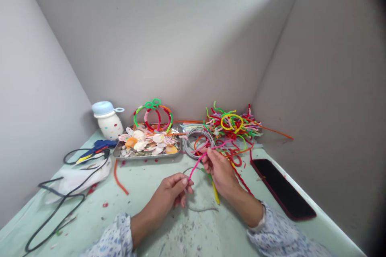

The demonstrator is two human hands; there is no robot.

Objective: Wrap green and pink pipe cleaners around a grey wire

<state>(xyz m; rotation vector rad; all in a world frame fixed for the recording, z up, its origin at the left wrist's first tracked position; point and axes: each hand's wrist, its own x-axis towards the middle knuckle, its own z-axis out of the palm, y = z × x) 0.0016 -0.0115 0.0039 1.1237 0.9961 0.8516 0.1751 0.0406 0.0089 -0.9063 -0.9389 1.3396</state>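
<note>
Grey walls (169, 48) enclosed a pale green tabletop (144, 180) in the head view. The left hand (175, 190) was pinched closed on the lower part of a pink pipe cleaner (196, 166); the right hand (219, 170) pinched it higher up, so it slanted between them above the tabletop. Straightening or shaping it seemed the step in hand; the next move probably called for two steady pinches. No brand, label or writing was legible.
</note>
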